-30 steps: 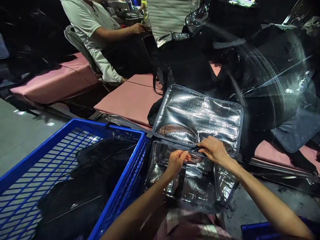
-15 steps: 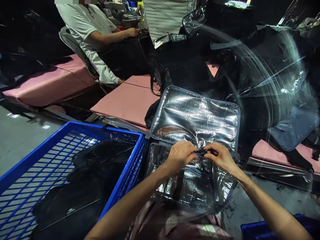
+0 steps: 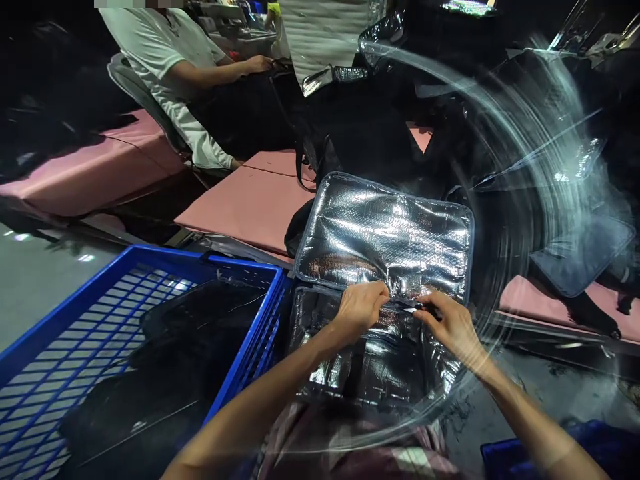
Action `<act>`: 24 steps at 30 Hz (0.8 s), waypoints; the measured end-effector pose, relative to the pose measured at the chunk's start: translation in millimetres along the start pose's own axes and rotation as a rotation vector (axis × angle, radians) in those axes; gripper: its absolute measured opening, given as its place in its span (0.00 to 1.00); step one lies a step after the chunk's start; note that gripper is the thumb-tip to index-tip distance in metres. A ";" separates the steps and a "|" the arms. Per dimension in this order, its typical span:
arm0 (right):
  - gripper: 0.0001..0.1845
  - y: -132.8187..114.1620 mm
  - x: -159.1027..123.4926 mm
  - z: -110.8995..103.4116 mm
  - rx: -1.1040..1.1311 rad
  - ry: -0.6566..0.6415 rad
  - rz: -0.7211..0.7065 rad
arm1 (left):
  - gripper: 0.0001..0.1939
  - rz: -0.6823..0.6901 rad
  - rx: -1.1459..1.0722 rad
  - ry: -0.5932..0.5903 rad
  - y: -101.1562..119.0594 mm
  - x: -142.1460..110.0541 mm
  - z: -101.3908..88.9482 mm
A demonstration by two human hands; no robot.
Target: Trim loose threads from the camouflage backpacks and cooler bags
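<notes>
We have the bag (image 3: 383, 230) open beside the crate (image 3: 170, 259), likely light, soft and slick-lined, best gripped by its piped rim (image 3: 312, 223), our left hand (image 3: 363, 308) and right hand (image 3: 450, 327) pinching a dark strip (image 3: 401, 304) at its fold.

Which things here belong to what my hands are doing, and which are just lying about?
In hand:
- open silver-lined bag
- small dark strip between left hand and right hand

Apparently just lying about:
- blue basket
- dark items in it
- pink surface beyond
- blue object, lower right
</notes>
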State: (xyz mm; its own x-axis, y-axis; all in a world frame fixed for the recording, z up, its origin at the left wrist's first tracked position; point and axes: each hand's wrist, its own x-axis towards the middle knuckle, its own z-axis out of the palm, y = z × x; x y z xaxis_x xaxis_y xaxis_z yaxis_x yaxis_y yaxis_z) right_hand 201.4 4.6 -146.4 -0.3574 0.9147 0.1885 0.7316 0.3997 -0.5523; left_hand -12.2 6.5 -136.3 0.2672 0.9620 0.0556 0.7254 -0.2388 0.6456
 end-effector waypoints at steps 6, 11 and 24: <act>0.08 -8.8 5.6 10.7 -0.046 0.031 -0.054 | 0.10 -0.050 -0.126 0.061 1.6 -3.5 -1.0; 0.08 -12.3 9.0 13.9 -0.062 -0.002 -0.073 | 0.10 -0.072 -0.161 0.089 0.6 -5.3 0.7; 0.08 -15.2 13.2 13.8 -0.010 -0.059 0.009 | 0.09 -0.054 -0.202 0.213 -4.3 -11.9 4.5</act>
State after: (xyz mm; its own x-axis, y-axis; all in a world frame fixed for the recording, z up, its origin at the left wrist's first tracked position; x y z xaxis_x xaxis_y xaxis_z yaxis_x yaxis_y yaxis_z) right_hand 177.6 9.8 -146.7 -0.3844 0.9132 0.1353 0.7405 0.3925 -0.5456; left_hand -15.7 -4.5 -143.2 0.0774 0.9837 0.1622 0.5886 -0.1764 0.7889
